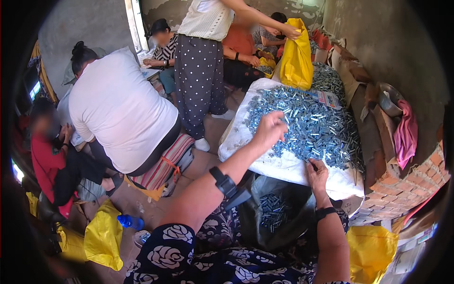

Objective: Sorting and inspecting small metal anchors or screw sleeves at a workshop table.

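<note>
A broad heap of small blue-silver metal pieces [312, 128] lies on a white sack-covered surface [234, 142] in front of me. Over the heap's left part is my left hand [272, 128], its fingers loosely bent and apart, with nothing visible in them. My right hand [318, 174] is at the heap's near edge, thumb and fingers pinched together around something small and dark that I cannot make out. Below my hands, a dark sack [300, 208] gapes at my lap, with more metal pieces [274, 210] inside.
A standing person [198, 71] holds a yellow sack [295, 57] at the heap's far end. Other people sit at left, including one in a white shirt [120, 104]. Low brickwork [406, 189] runs along the right. Yellow bags [104, 234] and a blue bottle [130, 221] are at lower left.
</note>
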Demonstrator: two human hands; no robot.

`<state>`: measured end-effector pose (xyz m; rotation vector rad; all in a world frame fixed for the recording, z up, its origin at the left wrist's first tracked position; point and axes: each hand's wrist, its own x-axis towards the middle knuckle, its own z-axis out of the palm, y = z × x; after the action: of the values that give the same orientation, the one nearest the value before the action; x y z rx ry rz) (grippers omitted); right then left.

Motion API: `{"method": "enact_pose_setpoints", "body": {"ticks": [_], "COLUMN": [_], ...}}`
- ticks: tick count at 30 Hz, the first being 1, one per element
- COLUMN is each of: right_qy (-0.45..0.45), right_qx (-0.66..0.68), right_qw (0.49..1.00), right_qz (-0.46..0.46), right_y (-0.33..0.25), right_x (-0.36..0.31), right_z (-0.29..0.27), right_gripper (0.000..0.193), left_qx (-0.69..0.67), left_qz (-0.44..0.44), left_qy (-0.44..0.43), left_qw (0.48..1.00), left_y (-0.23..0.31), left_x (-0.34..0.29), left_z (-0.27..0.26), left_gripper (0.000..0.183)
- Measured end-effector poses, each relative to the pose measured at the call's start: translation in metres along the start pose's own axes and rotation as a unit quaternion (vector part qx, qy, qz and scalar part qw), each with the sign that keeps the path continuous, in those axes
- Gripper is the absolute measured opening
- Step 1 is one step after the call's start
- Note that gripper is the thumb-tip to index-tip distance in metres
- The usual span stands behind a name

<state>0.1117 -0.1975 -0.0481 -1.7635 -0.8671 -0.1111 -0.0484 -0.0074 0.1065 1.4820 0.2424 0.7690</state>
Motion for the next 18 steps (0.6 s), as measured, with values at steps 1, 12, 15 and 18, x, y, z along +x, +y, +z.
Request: {"method": "enact_pose_setpoints", "body": {"ticks": [1,12,15,18], "right_qy": [0.003,0.014,0.007,0.0], "right_qx": [-0.002,0.04,0.059,0.067], "right_qw": [1.0,0.999,0.998,0.997], "right_qz": [-0.009,0.027,0.032,0.046], "right_y": [-0.004,0.011,0.008,0.006], "right_x": [0.001,0.003,0.004,0.003], "right_z": [0.001,-0.003,0.002,0.001], "right_gripper": [0.016,0.012,0.012,0.012], "left_qx": [0.001,-0.088,-0.064,-0.056], "left_qz": [-0.001,-0.015,-0.051,-0.07], "left_qy": [0.001,0.04,-0.02,-0.063], "left_qw": [1.0,0.995,0.996,0.994], "left_y": [0.008,0.017,-0.012,-0.038], "left_x": [0.009,0.024,0.003,-0.011], "left_z": [-0.004,0.011,0.016,0.026], "left_gripper": [0.049,0.056,0.028,0.01]}}
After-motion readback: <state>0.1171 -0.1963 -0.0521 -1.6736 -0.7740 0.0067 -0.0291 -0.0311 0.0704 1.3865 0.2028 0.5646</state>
